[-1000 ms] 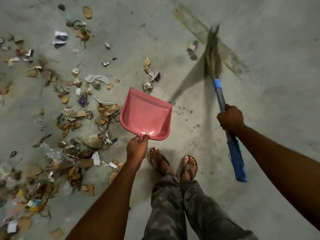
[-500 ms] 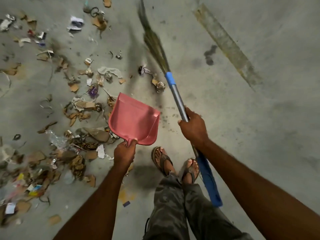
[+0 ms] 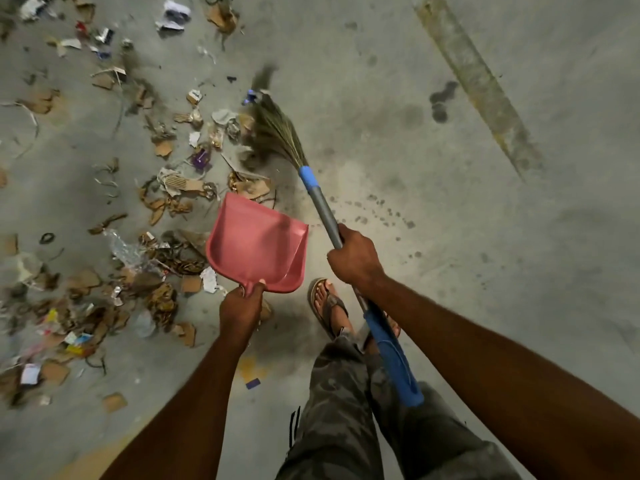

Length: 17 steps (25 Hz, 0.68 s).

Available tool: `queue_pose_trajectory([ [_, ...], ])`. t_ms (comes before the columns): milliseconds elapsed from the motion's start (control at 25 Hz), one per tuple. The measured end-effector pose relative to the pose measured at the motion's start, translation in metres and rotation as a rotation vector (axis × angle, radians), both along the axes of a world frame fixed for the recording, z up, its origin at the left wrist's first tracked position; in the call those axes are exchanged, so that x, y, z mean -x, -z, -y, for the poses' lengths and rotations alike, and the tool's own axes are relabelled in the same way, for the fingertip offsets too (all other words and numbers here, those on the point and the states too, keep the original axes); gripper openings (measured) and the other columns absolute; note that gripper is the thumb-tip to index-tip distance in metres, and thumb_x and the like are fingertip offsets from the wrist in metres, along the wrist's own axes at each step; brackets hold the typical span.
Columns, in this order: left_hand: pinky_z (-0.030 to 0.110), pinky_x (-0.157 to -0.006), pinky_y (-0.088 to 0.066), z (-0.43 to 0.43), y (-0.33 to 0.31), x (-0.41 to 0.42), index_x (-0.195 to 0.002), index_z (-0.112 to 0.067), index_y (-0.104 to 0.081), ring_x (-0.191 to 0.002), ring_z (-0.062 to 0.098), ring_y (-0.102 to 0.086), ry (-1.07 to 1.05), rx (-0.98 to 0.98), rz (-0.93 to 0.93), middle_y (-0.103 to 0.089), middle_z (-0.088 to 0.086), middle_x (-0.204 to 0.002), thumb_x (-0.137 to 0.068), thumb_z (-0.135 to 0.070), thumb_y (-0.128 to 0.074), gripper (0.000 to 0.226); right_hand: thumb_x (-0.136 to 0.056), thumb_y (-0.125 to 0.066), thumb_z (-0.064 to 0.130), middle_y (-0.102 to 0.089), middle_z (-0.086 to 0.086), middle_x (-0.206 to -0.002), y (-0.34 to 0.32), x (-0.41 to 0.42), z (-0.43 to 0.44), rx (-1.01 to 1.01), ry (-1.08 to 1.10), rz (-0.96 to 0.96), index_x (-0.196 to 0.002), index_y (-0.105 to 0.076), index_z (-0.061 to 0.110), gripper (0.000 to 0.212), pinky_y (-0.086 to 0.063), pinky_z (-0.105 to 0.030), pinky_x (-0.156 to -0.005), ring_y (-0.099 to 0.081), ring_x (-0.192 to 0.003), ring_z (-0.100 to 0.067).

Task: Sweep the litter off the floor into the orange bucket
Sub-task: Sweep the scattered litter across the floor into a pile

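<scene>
Pink plastic dustpan (image 3: 256, 244), nothing in it, held low and tilted; cannot tell if its lip touches the grey concrete floor (image 3: 467, 271). Fingers of left hand (image 3: 240, 304) wrapped round its short handle. Fingers of right hand (image 3: 353, 258) clenched on the grey shaft of a grass-bristle broom (image 3: 277, 133), bristles at the edge of the litter (image 3: 166, 202). That litter is cardboard scraps, paper and clear film, strewn left of the pan and ahead. Judged light, loose, apt to scatter: drive it with bristles, don't pinch it. No orange bucket in view. Wrapper print too blurred to read.
</scene>
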<state>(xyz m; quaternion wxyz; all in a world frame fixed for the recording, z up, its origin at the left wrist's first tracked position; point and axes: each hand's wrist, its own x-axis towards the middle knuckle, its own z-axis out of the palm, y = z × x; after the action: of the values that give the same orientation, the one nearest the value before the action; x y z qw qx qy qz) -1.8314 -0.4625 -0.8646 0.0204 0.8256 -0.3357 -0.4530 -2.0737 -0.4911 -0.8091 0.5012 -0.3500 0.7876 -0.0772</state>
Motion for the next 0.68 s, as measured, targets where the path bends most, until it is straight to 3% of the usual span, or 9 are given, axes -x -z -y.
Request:
queue_pose_trajectory([
  [160, 0.043, -0.061, -0.051, 0.021, -0.012, 0.026, -0.072, -0.006, -0.068, -0.052, 0.027, -0.058, -0.064, 0.063, -0.084, -0.063, 0.007, -0.056, -0.075, -0.064, -0.065, 0.058, -0.086, -0.052, 0.012, -0.064, 0.002, -0.086, -0.030, 0.035, -0.013, 0.073, 0.004, -0.119, -0.142, -0.046, 0.037, 0.062, -0.052, -0.031, -0.056, -0.064, -0.070, -0.020],
  [240, 0.038, -0.058, -0.045, 0.035, -0.017, 0.058, -0.070, -0.007, -0.065, -0.048, 0.025, -0.053, -0.050, 0.075, -0.142, -0.059, 0.005, -0.052, -0.074, -0.062, -0.065, 0.055, -0.087, -0.057, 0.015, -0.064, 0.005, -0.091, -0.041, 0.083, -0.025, 0.075, 0.048, -0.192, -0.142, -0.050, 0.039, 0.060, -0.046, -0.028, -0.060, -0.063, -0.074, -0.019],
  [360, 0.028, -0.049, -0.042, 0.058, -0.029, 0.116, -0.071, -0.009, -0.064, -0.044, 0.020, -0.049, -0.006, 0.066, -0.252, -0.057, 0.001, -0.052, -0.089, -0.047, -0.069, 0.043, -0.090, -0.064, 0.017, -0.060, 0.002, -0.093, -0.046, 0.165, -0.048, 0.076, 0.143, -0.339, -0.132, -0.060, 0.024, 0.043, -0.042, -0.028, -0.070, -0.056, -0.078, -0.021],
  [480, 0.020, -0.039, -0.035, 0.074, -0.022, 0.164, -0.078, -0.010, -0.063, -0.039, 0.013, -0.044, -0.012, 0.039, -0.341, -0.054, 0.001, -0.054, -0.095, -0.038, -0.069, 0.034, -0.089, -0.060, 0.013, -0.065, -0.008, -0.096, -0.024, 0.237, -0.058, -0.019, 0.264, -0.437, -0.120, -0.059, 0.009, 0.031, -0.050, -0.036, -0.069, -0.061, -0.079, -0.028],
  [600, 0.021, -0.040, -0.035, 0.089, -0.010, 0.200, -0.077, -0.011, -0.064, -0.039, 0.013, -0.044, -0.015, 0.052, -0.356, -0.055, 0.000, -0.053, -0.095, -0.041, -0.069, 0.036, -0.084, -0.056, 0.010, -0.070, -0.021, -0.088, 0.009, 0.290, -0.023, -0.094, 0.459, -0.373, -0.104, -0.060, -0.004, 0.025, -0.061, -0.044, -0.066, -0.068, -0.066, -0.033],
  [680, 0.022, -0.044, -0.037, 0.104, 0.013, 0.229, -0.077, -0.011, -0.065, -0.042, 0.015, -0.047, -0.066, 0.046, -0.352, -0.056, 0.001, -0.054, -0.095, -0.043, -0.069, 0.037, -0.084, -0.057, 0.010, -0.069, -0.019, -0.078, 0.042, 0.318, 0.024, -0.133, 0.415, -0.341, -0.102, -0.062, -0.007, 0.025, -0.061, -0.041, -0.059, -0.067, -0.058, -0.030],
])
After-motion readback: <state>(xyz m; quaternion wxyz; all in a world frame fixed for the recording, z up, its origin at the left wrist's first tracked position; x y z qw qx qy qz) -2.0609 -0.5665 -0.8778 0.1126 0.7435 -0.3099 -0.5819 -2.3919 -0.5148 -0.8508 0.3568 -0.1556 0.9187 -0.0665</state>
